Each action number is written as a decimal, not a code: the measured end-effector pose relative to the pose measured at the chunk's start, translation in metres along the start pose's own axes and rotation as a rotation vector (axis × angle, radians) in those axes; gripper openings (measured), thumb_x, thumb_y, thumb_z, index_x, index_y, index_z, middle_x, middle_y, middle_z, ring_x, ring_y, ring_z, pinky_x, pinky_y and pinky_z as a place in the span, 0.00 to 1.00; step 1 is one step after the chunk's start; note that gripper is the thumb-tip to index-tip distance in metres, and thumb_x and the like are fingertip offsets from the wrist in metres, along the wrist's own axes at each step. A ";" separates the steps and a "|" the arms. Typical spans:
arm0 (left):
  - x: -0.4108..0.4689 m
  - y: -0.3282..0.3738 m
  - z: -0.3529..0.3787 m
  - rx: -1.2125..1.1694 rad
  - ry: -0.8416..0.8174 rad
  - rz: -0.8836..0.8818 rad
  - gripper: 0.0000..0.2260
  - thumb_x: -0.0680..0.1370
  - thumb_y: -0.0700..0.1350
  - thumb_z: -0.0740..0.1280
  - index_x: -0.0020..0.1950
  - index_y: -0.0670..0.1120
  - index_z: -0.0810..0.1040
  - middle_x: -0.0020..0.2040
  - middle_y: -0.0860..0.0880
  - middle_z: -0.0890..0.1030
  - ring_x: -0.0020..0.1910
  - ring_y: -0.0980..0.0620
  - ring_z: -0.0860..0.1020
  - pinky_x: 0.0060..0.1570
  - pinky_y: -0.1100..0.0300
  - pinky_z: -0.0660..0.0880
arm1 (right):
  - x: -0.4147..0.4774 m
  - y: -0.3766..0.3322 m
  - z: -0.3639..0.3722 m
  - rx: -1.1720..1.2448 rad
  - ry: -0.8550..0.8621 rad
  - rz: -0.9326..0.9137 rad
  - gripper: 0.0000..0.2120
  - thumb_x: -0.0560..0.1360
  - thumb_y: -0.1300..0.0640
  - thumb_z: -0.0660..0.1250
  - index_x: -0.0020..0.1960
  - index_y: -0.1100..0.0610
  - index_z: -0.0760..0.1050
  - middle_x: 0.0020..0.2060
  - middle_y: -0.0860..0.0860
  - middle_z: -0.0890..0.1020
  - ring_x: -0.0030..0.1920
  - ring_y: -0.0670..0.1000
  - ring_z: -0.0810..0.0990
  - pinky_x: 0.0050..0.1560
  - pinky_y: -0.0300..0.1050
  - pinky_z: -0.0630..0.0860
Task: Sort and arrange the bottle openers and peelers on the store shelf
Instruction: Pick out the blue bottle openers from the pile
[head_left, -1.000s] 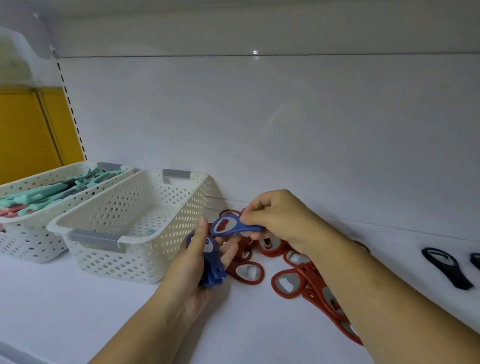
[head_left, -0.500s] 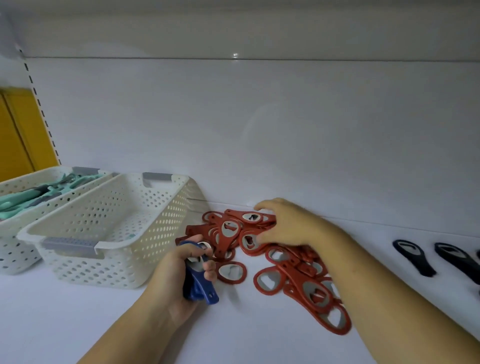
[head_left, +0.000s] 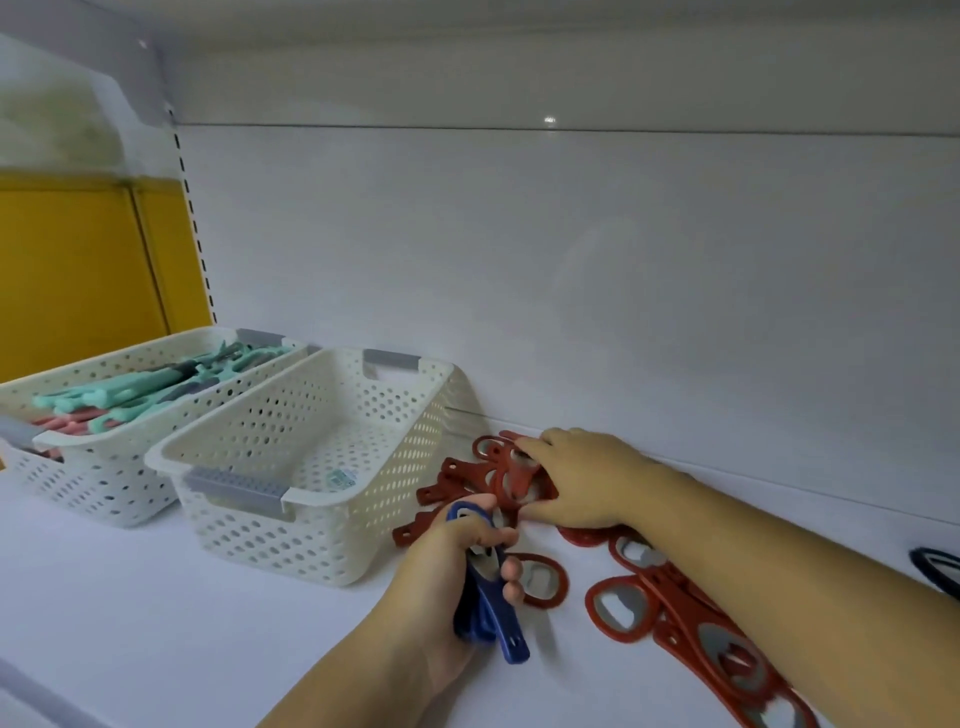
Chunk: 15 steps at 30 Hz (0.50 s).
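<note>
My left hand (head_left: 447, 582) grips a small stack of blue bottle openers (head_left: 488, 613), their handles pointing down toward me. My right hand (head_left: 582, 475) lies flat on a heap of red bottle openers (head_left: 488, 478) by the shelf's back wall, fingers spread over them; whether it grips one I cannot tell. More red openers (head_left: 623, 608) are scattered under and right of my right forearm. A white perforated basket (head_left: 249, 447) just left of the heap holds only a small label.
A second white basket (head_left: 83, 441) at far left holds teal and pink peelers (head_left: 130, 395). A black opener (head_left: 935, 566) shows at the right edge. The white back wall (head_left: 571, 286) rises close behind; a yellow panel (head_left: 78, 270) is at left.
My right hand put the blue opener into the stack in my left hand, then reached onto the red heap. The view has shifted, so the baskets sit more centrally.
</note>
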<state>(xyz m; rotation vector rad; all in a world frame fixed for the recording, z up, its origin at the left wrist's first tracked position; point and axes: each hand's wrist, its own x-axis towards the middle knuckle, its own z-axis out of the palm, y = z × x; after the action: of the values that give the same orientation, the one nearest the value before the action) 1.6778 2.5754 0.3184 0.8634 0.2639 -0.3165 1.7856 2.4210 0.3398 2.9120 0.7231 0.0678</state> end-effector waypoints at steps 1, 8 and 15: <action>-0.001 0.001 0.000 0.006 0.007 -0.010 0.11 0.73 0.31 0.59 0.53 0.40 0.74 0.36 0.42 0.73 0.26 0.49 0.70 0.24 0.60 0.68 | 0.003 0.001 -0.003 -0.058 0.019 -0.025 0.33 0.72 0.41 0.64 0.73 0.50 0.59 0.62 0.53 0.73 0.58 0.55 0.74 0.57 0.51 0.74; 0.001 0.002 0.000 -0.019 0.019 -0.050 0.16 0.72 0.31 0.60 0.58 0.43 0.72 0.40 0.41 0.74 0.26 0.50 0.71 0.24 0.61 0.69 | 0.016 -0.002 -0.004 -0.014 0.119 0.057 0.28 0.68 0.50 0.69 0.66 0.51 0.65 0.53 0.51 0.76 0.50 0.53 0.76 0.49 0.46 0.76; 0.004 0.006 0.000 -0.110 -0.057 -0.031 0.03 0.75 0.29 0.59 0.45 0.35 0.70 0.34 0.46 0.70 0.18 0.55 0.70 0.21 0.67 0.66 | -0.002 0.024 -0.011 0.463 0.357 0.320 0.06 0.71 0.51 0.69 0.47 0.44 0.78 0.41 0.42 0.81 0.42 0.45 0.79 0.43 0.40 0.77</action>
<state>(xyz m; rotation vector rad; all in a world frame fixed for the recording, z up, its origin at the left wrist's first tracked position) 1.6839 2.5778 0.3213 0.7408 0.2396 -0.3522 1.7939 2.3999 0.3546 3.4870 0.3351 0.5315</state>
